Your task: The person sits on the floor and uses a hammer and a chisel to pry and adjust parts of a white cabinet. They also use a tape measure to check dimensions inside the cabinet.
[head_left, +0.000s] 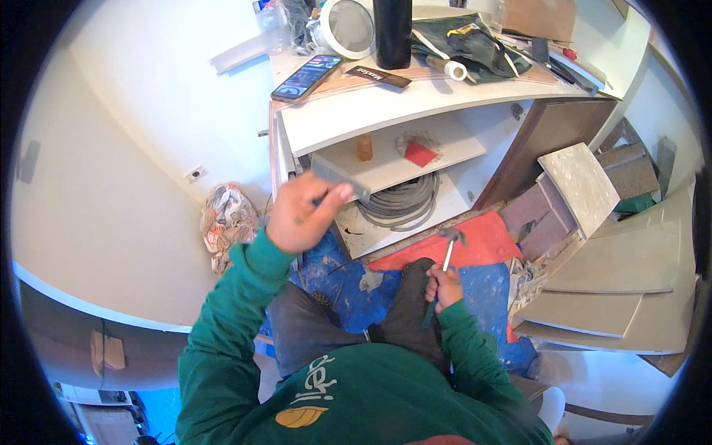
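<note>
My left hand [300, 213] is raised in front of the cabinet's left side, its fingers closed on a grey flat strip [343, 178]. The strip is blurred, so its exact kind does not show. In my right hand [445, 288], low over my right knee, is a claw hammer [449, 251], gripped by its handle with the metal head pointing up and away from me. Behind the hands stands a low cabinet [356, 122] with an open front. On its shelf lie a small orange container [364, 147] and a red piece [420, 153]. A coil of grey hose or cable [404, 202] rests below.
On the cabinet top are a phone [306, 78], a black cylinder [392, 37], a round white-rimmed object [347, 28] and a dark bag [475, 48]. Crumpled paper [228, 222] sits at left. Stacked panels [615, 285] lean at right. Blue sheeting [356, 297] and red sheeting [475, 241] cover the floor.
</note>
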`<state>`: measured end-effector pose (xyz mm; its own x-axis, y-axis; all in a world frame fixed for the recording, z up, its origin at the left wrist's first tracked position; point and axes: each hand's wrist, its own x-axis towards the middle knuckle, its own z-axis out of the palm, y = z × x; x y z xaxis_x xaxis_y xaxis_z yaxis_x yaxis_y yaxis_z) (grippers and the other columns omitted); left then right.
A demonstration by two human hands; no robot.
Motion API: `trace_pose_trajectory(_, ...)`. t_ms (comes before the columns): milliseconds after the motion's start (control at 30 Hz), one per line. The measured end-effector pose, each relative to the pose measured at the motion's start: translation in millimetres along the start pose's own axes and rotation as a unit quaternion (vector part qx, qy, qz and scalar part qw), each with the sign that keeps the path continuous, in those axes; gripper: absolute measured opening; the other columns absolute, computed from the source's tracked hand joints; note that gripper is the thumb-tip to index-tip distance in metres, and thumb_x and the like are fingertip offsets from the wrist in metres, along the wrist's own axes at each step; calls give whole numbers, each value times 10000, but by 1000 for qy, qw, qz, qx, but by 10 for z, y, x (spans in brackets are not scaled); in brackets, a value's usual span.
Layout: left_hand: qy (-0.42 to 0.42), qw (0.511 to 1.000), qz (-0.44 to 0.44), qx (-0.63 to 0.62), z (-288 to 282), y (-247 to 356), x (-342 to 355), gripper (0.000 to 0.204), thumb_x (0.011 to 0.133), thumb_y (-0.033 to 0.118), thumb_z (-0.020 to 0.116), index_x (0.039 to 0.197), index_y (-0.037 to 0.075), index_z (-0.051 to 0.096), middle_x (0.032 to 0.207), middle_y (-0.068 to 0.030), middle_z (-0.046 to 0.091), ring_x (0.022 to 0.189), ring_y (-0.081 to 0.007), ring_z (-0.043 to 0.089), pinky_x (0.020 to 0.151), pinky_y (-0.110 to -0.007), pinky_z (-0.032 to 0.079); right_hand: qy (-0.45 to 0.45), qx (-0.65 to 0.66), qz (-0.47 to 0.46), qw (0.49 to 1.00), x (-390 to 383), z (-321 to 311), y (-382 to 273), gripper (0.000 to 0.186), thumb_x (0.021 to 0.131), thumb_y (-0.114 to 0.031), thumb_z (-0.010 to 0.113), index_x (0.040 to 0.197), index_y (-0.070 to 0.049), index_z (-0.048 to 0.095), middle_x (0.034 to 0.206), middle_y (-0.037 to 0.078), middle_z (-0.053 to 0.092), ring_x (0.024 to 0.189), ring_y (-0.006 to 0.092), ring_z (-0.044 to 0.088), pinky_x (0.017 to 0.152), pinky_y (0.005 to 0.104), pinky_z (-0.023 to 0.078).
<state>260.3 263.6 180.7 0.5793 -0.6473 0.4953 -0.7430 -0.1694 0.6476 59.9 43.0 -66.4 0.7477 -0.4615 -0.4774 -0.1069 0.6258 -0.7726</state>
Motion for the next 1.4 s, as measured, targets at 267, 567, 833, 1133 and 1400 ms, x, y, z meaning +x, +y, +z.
trace_pose_trajectory(267, 51, 977, -193, -75, 522, -1086, -1772, 310, 924, 233, 678, 754, -25, 656, 633, -139, 573, 591, -187, 535, 559, -346, 415, -93, -458, -382, 797, -575, 477, -2087, 180, 946, -174, 578, 1040, -24, 613, 736, -37, 498, 666, 76, 459, 602, 249, 406)
trace_pose_trajectory(567, 96, 904, -382, -168, 1103, -1840, -2906, 320, 943, 260, 648, 768, -6, 687, 684, -83, 657, 642, -137, 609, 613, -309, 487, -184, -670, -533, 483, 60, 1867, -2997, 246, 911, -198, 637, 1044, 9, 641, 916, 187, 655, 878, 361, 634, 795, 410, 494)
trace_pose_trajectory(833, 66, 916, -376, -125, 1034, -1866, -2902, 312, 931, 272, 658, 776, 4, 694, 674, -108, 641, 633, -169, 612, 603, -341, 482, -226, -691, -509, 462, 461, 2343, -2968, 260, 900, -188, 651, 1069, 9, 649, 991, 166, 658, 942, 326, 627, 858, 389, 486)
trace_pose_trajectory(1133, 95, 913, -362, -162, 1068, -1896, -2908, 315, 926, 272, 667, 766, 2, 693, 683, -113, 642, 629, -178, 604, 595, -345, 475, -247, -677, -546, 428, 772, 2537, -2978, 271, 872, -194, 679, 1048, 12, 680, 972, 166, 672, 942, 323, 636, 870, 390, 491)
trace_pose_trajectory(1400, 89, 913, -364, -162, 1051, -1902, -2903, 319, 915, 274, 680, 757, -3, 689, 685, -114, 642, 629, -181, 602, 596, -343, 472, -246, -678, -538, 436, 923, 2549, -2986, 294, 862, -187, 687, 1115, -37, 697, 1028, 144, 643, 960, 302, 621, 886, 382, 476)
